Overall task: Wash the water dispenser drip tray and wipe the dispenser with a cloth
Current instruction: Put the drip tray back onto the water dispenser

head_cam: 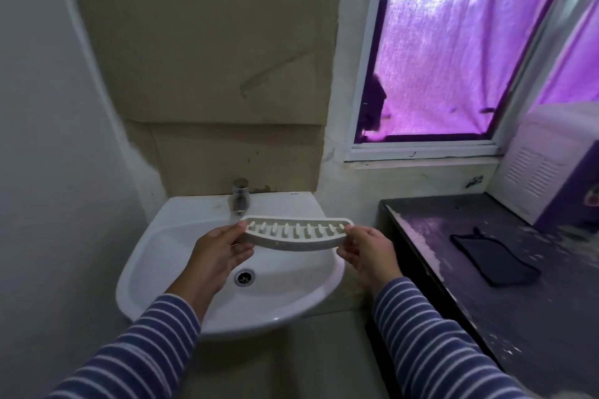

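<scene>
**Drip tray [296,235] held crosswise over the sink [129,285]**

I hold the white slotted drip tray by its ends: left hand [217,256] pinches the left end, right hand [366,256] the right. Its long axis runs left to right above the sink. The tap [240,196] stands just behind its left end, nearer my left hand. The bench [518,317] edge crowds the right.

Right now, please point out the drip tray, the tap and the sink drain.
drip tray [291,243]: head view, on its white front wall.
tap [240,197]: head view, on its metal body.
sink drain [244,277]: head view, on its metal grate.
</scene>
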`<act>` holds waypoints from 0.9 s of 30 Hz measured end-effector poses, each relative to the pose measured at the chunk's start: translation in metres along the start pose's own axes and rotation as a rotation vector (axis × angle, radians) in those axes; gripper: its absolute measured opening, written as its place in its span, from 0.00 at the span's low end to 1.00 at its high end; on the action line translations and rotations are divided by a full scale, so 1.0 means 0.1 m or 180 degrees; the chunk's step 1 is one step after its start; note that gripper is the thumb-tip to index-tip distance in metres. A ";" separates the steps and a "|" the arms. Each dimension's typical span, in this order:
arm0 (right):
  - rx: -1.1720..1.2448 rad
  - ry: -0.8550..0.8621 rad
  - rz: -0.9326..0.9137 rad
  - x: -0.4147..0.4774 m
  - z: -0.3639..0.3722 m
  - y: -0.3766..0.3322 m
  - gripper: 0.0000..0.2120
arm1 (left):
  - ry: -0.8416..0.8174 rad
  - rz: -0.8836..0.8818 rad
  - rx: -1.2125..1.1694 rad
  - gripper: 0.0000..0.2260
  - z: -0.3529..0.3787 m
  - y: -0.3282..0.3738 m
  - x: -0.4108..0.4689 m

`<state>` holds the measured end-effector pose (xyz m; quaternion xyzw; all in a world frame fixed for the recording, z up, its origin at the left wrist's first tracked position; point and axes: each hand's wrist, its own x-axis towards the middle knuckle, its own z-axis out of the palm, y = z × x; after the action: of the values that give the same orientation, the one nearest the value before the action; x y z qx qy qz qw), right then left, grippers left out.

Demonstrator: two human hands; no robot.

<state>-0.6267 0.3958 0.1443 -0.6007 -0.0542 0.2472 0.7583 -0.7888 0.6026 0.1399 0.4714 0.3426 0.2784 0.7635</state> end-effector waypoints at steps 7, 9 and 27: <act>0.0062 -0.0041 -0.0078 -0.38 -1.11 -0.22 0.06 | -0.0241 -0.0217 -0.0068 0.13 0.64 -0.60 -0.77; 0.0038 0.0030 -0.0111 -0.51 -1.45 -0.25 0.03 | -0.0250 -0.0277 -0.0106 0.13 0.86 -0.78 -0.99; 0.0275 0.0936 -0.0122 -1.11 -3.52 -0.72 0.04 | -0.0745 -0.0394 0.0033 0.06 2.72 -1.49 -2.07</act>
<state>-0.5677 0.0244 0.1398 -0.5961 0.0566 0.1442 0.7878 -0.6861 0.2441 0.1455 0.4825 0.2811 0.1721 0.8115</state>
